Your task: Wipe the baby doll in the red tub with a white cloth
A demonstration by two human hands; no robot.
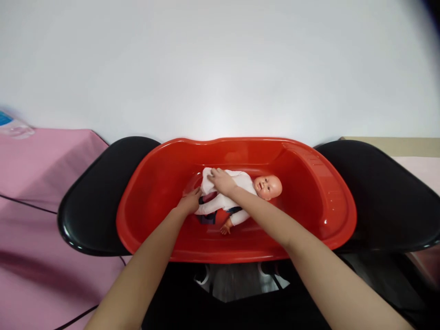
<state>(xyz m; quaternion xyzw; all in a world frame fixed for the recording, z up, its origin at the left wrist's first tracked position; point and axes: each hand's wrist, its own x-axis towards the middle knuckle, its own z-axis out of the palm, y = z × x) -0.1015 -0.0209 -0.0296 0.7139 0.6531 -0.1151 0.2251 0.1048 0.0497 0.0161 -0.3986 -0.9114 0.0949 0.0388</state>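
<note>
A baby doll in a white outfit lies on its back in a red baby bathtub, its bald head to the right and its legs to the left. My right hand reaches over the doll's body, with its fingers closed on the white cloth at the raised leg. Beside the feet, my left hand has its fingers curled against the white leg cloth; part of its grip is hidden. Something dark and patterned shows under the doll's legs. One doll hand rests palm up near the tub's front wall.
The tub stands on a black surface whose rounded left end and right end stick out on both sides. Pink cloth covers a surface at left, with a dark cable across it. A pale wall rises directly behind the tub.
</note>
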